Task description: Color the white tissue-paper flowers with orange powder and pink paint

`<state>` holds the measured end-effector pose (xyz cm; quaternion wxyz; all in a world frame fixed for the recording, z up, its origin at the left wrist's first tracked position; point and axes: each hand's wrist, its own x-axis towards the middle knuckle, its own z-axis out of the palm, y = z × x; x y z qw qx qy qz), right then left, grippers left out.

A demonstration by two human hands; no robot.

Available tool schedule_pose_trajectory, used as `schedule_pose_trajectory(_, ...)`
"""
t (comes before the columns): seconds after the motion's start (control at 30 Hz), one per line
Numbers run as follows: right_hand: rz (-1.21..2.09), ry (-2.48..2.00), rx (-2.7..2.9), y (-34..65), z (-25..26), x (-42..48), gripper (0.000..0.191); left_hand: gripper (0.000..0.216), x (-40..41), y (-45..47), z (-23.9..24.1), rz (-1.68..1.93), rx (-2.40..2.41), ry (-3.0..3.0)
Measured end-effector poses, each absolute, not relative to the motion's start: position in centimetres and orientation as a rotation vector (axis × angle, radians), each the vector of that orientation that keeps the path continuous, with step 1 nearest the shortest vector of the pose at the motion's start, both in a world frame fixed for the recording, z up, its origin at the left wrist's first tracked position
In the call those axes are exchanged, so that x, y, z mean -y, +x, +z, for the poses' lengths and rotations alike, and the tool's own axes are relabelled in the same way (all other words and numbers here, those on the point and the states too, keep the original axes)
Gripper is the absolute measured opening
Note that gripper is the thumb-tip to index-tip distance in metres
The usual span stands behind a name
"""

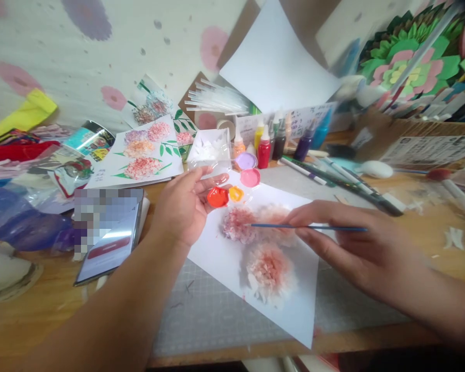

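My right hand [344, 243] pinches a thin blue paintbrush [306, 226], held level, its tip at the dark pink flower [236, 223] painted on a white sheet [294, 310]. Two more painted flowers, pale pink ones [270, 269], lie on the same sheet. My left hand [184, 204] rests at the sheet's left edge, palm up, fingers stretched toward a clear palette [232, 178] with red [217, 197], yellow [236, 194], pink [250, 177] and lilac [246, 160] paint. It holds nothing.
A phone [108, 232] lies left of my left arm. Finished flower paintings [143, 152] sit behind it, paint bottles [273, 139] and markers [333, 175] beyond the palette. A grey cutting mat [201, 310] lies under the sheet. Paper flowers [406, 67] stand at the back right.
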<state>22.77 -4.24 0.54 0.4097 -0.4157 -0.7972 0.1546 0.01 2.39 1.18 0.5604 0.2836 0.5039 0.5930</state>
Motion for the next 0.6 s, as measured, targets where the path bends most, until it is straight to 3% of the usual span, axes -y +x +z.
schedule_pose_trajectory(0.4, 0.362, -1.061, 1.988, 22.7, 0.6, 4.5, 0.009, 0.008, -2.4, 0.0, 1.2, 1.430, -1.142, 0.684)
schedule_pose_trajectory(0.6, 0.319, -1.151, 1.593, 25.2, 1.7, 5.2, 0.008, 0.013, -2.1, 0.1, 1.0, 1.385, -1.141, 0.673)
